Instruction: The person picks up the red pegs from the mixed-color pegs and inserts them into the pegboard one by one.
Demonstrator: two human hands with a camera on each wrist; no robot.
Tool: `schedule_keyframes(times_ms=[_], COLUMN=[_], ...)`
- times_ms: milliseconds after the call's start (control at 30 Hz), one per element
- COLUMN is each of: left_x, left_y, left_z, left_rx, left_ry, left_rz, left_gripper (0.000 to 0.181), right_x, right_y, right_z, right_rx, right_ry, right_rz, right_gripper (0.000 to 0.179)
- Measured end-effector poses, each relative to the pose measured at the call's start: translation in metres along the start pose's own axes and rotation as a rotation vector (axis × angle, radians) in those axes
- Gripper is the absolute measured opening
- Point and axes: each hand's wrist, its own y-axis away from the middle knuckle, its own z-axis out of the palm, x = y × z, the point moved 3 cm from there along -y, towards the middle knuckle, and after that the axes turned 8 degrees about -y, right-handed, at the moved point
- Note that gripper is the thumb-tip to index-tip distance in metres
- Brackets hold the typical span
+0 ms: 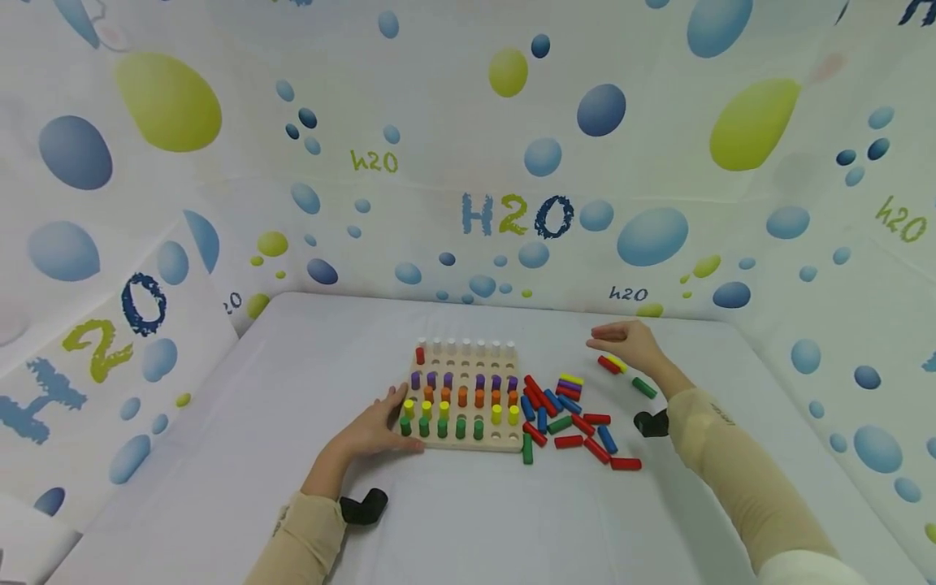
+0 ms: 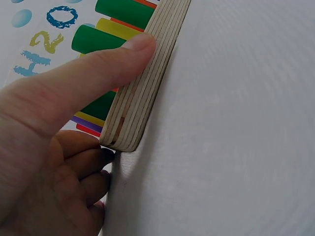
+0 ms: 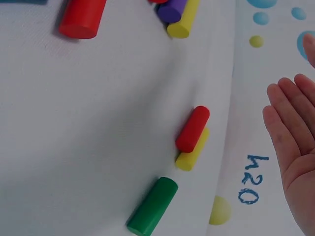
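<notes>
A wooden pegboard (image 1: 468,444) stands on the white-covered table, with rows of white, purple, orange, yellow and green pegs. One red peg (image 1: 420,356) stands at the left of the row behind the purple ones. At the front left corner my left hand (image 1: 369,431) grips the board. Its thumb (image 2: 123,61) lies across the front edge, and the other fingers curl beside the corner. My right hand (image 1: 632,345) hovers at the back right with fingers extended and nothing visible in it. Nearest to it are a loose red peg (image 3: 193,129), a yellow peg (image 3: 186,161) and a green peg (image 3: 152,206).
Several loose red, blue and green pegs lie scattered right of the board, among them a red peg (image 1: 626,464) at the front. A small stack with a yellow peg (image 1: 572,379) on its far side lies behind them. A patterned backdrop (image 1: 439,268) rises behind the table.
</notes>
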Motion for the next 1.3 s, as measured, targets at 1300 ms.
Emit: schedule_keyframes(times_ms=[1300], left_x=[0.002], left_y=[0.001], left_z=[0.000], left_rx=[0.009], left_ry=[-0.001], left_rz=[0.012], left_gripper=[0.111], right_x=[0.036], right_y=[0.003], right_z=[0.006], right_rx=[0.013], right_ry=[0.083], right_rz=[0.169], right_gripper=[0.050])
